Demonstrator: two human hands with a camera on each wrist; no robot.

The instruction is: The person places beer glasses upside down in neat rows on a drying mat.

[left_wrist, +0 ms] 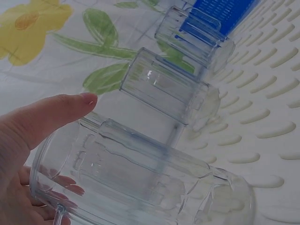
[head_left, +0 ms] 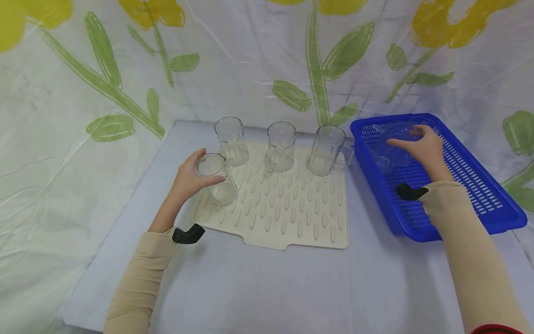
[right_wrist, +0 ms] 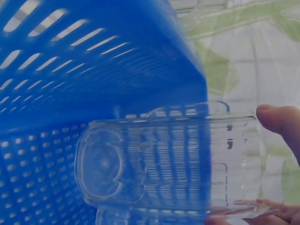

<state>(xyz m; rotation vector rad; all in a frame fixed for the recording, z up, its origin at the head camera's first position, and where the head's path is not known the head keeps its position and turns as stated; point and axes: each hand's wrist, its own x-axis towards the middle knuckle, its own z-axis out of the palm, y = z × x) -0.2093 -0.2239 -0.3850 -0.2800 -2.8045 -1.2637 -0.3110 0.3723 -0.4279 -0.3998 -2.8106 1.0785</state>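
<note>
My left hand point(head_left: 189, 178) grips a clear plastic mug point(head_left: 217, 178) standing upside down at the left edge of a cream ridged drying mat point(head_left: 288, 208). The left wrist view shows the thumb point(left_wrist: 51, 117) across this mug point(left_wrist: 136, 178). Three more clear mugs stand in a row at the mat's back: point(head_left: 231, 139), point(head_left: 281, 144), point(head_left: 327, 149). My right hand point(head_left: 421, 146) reaches into a blue perforated basket point(head_left: 479, 185) and holds a clear mug point(head_left: 390, 148) lying there. In the right wrist view that mug point(right_wrist: 168, 164) lies on its side against the basket floor point(right_wrist: 61, 70), fingers point(right_wrist: 281, 119) at its rim.
The mat and basket sit on a pale lavender table point(head_left: 267, 287). A white cloth with green leaves and yellow flowers point(head_left: 83, 93) hangs behind and beside it. A black wrist mount point(head_left: 187, 234) sits on each sleeve.
</note>
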